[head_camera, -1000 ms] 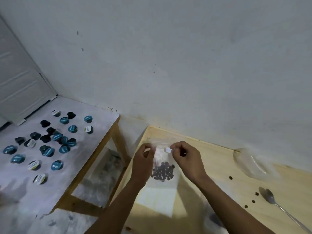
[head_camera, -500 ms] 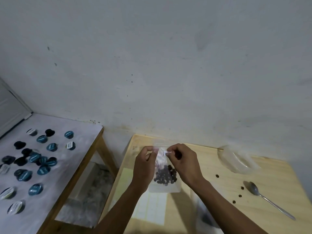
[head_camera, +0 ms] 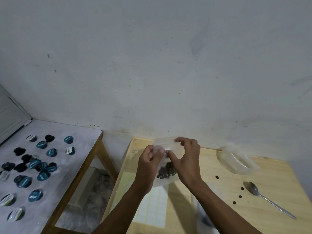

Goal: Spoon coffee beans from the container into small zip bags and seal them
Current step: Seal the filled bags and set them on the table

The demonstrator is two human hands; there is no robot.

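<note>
Two hands pinch the zip bag (head_camera: 166, 146) at its top: left hand (head_camera: 149, 163), right hand (head_camera: 186, 159). Beans (head_camera: 166, 172) hang below my grip; an uneven press could leave the seal gapped and spill them.

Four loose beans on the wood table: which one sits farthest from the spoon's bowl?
The loose bean nearest the clear plastic container. It lies apart, farther back toward the wall, while the other three cluster just left of the spoon.

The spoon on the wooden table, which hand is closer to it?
Right. The right hand holds the bag nearer the spoon, which lies apart on its far side. The left hand pinches the bag's other edge, farther off.
</note>
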